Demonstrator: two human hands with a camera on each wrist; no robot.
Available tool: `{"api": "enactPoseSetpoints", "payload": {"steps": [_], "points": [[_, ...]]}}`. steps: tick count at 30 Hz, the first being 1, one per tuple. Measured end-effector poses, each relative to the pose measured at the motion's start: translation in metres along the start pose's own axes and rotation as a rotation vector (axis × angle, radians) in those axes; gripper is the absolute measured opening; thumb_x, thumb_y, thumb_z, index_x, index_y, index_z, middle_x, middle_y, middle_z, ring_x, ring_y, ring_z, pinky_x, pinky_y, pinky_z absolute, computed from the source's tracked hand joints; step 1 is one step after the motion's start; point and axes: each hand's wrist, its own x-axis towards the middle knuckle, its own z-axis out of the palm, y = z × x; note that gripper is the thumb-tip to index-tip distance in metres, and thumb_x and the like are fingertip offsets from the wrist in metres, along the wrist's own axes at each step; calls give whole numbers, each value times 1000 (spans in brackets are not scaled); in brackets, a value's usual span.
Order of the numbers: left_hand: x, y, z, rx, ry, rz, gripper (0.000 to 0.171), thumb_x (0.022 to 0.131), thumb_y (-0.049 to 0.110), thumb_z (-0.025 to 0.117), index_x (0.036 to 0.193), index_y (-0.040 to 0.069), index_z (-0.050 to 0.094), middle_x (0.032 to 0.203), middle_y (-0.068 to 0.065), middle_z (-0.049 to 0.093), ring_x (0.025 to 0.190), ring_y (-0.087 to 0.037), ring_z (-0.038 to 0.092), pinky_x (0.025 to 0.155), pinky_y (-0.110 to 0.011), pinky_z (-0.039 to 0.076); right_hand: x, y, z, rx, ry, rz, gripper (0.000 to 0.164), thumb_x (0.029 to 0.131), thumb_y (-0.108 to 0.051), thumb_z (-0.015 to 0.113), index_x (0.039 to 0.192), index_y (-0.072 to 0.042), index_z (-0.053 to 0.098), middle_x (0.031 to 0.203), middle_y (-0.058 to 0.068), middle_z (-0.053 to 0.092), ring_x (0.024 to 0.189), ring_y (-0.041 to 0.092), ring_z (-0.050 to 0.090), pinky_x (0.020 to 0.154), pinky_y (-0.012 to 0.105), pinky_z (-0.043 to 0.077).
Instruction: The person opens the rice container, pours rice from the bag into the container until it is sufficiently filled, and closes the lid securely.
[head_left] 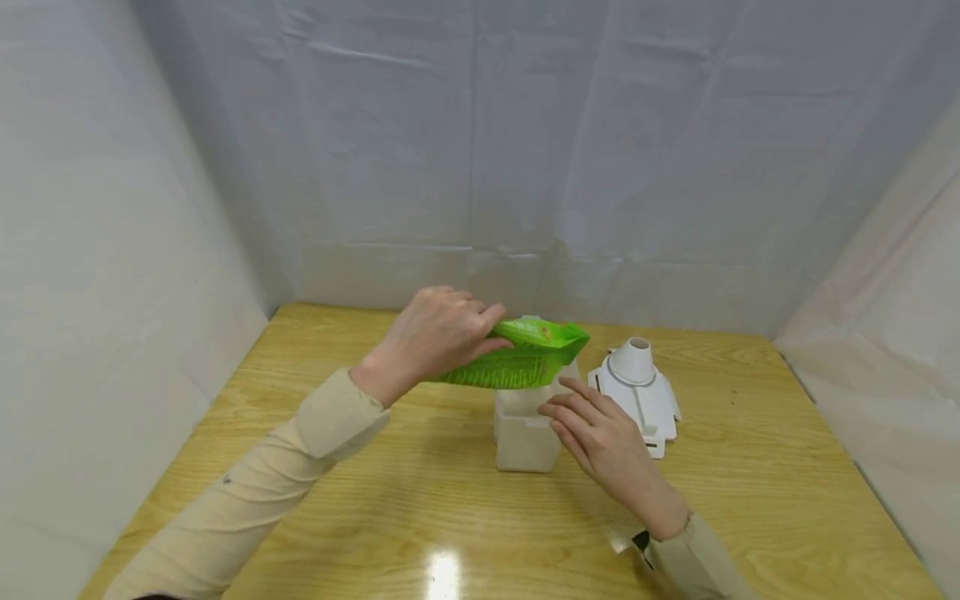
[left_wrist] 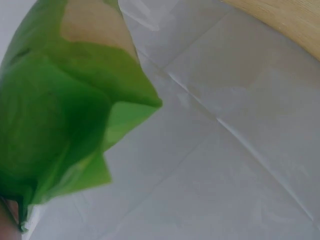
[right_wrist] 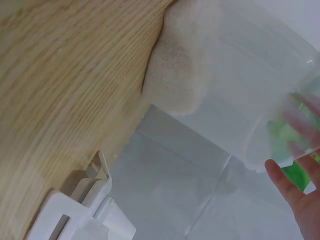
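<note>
My left hand grips a green plastic bag, holding it sideways above a translucent plastic container. The bag's pointed end faces right; in the left wrist view the green bag fills the left side. Whether anything is coming out of it cannot be seen. The right wrist view shows pale material at the bottom of the container. My right hand is at the container's right side, fingers extended and apart. Its fingertips are at the rim, some seen through the wall; firm contact is unclear.
A white plastic part with a cone-shaped spout lies on the wooden table, right of the container. Grey-white sheeting stands behind the table and along both sides. A small black piece shows by the right wrist.
</note>
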Motion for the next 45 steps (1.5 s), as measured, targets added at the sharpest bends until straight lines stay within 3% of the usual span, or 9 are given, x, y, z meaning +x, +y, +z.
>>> {"api": "enactPoseSetpoints", "payload": {"steps": [13,30,45], "points": [[2,-3,2,19,18,50,38,89,48,75,81,13,64,59,4,63,47,-10,48,44,-24,39,0,2,0,4,-1,-2,41,111,-33,39,113,-12,74,111,3,71,127,32,59,109,40,46],[7,-9,3,-19,66,80,40,87,48,77,76,13,59,53,4,53,46,-11,46,44,-26,40,0,1,1,1,-7,6,41,111,-34,39,114,-12,74,112,2,71,129,30,57,112,37,43],[13,-14,2,3,48,106,41,86,48,77,76,13,59,52,4,50,45,-10,44,43,-26,39,1,1,2,14,4,6,41,111,-33,39,113,-12,74,111,3,71,128,31,58,113,37,42]]}}
